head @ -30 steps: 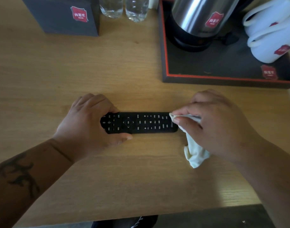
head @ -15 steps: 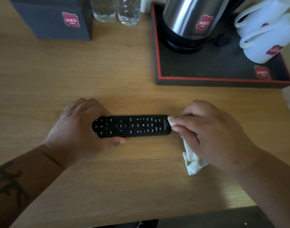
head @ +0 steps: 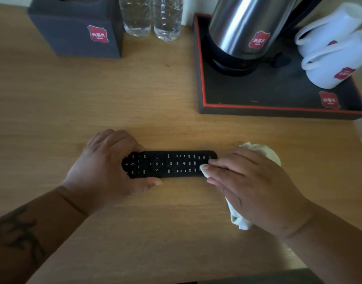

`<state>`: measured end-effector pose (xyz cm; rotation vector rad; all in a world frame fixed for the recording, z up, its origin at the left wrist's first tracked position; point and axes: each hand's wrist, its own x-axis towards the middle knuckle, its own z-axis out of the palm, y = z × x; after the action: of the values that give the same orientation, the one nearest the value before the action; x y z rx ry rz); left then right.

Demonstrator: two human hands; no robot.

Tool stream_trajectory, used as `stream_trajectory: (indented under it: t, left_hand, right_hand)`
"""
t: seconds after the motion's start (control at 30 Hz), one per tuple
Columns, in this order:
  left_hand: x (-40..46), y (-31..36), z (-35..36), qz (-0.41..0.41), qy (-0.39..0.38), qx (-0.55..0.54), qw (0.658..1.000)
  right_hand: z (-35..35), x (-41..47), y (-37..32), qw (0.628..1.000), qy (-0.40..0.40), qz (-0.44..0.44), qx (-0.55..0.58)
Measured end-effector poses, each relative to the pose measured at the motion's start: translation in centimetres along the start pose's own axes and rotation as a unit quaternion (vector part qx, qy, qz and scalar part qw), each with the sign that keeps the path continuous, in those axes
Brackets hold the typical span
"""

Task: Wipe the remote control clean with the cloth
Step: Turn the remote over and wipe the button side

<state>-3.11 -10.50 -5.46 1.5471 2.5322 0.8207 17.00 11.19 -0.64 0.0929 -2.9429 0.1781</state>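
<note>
The remote control lies flat, buttons up, lengthwise left to right on the near middle of the wooden table. My left hand clamps its left end, fingers over the far edge and thumb along the near edge. A second ago my right hand pinched the cloth into a point at the remote's right tip; now its fingers have flattened out and press the cloth down on the right end, with cloth bulging out on the far side and trailing off the near side of my palm. I take that as going from dabbing the end to a broad stroke along the button face, most of which looks unwiped. Beyond, far right, sits a tray with a kettle.
</note>
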Motion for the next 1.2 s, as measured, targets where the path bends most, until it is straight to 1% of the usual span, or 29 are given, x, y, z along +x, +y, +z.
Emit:
stream_trajectory:
  t: [0.1,0.17,0.27,0.43,0.53,0.63,0.73,0.83,0.93,1.03,1.1,1.2]
  left_hand:
    - [0.1,0.0,-0.1,-0.002,-0.001,-0.002,1.000]
    - [0.1,-0.1,0.0,0.002,0.002,0.004,1.000]
    - [0.0,-0.2,0.2,0.007,0.003,0.009,1.000]
    - [0.1,0.0,0.0,0.003,-0.001,-0.003,1.000]
    - [0.1,0.0,-0.1,0.005,-0.006,-0.009,1.000]
    - [0.1,0.0,-0.1,0.006,-0.011,-0.011,1.000]
    - [0.1,-0.1,0.0,0.006,-0.007,-0.007,1.000]
    - [0.1,0.0,0.0,0.003,0.000,-0.006,1.000]
    - [0.1,0.1,-0.1,0.001,-0.002,-0.009,1.000]
    - [0.1,0.2,-0.2,0.004,-0.009,-0.012,1.000]
    - [0.1,0.1,-0.1,0.000,-0.009,-0.012,1.000]
    - [0.1,0.2,0.0,0.002,-0.003,-0.005,1.000]
  right_hand:
    - [0.0,1.7,-1.1,0.999,0.038,0.016,0.016]
    - [0.9,3.2,-2.3,0.997,0.062,0.006,0.035]
    - [2.0,3.7,-3.4,0.998,0.040,-0.003,0.050]
    - [1.1,2.4,-2.3,0.999,0.017,0.012,0.045]
    - [0.1,1.7,-1.6,0.997,-0.018,0.047,0.052]
    - [-0.5,2.0,-2.1,0.995,-0.021,0.081,0.054]
    - [0.7,3.5,-3.8,0.997,-0.035,0.050,0.045]
    - [1.2,3.9,-3.9,0.999,-0.029,0.021,0.032]
    - [0.4,2.2,-2.4,0.999,-0.035,0.027,0.033]
    - [-0.4,0.6,-1.4,0.997,-0.033,0.059,0.031]
    - [-0.9,0.8,-1.8,0.996,-0.030,0.073,0.040]
    - [-0.1,2.7,-4.2,0.997,-0.039,0.051,0.054]
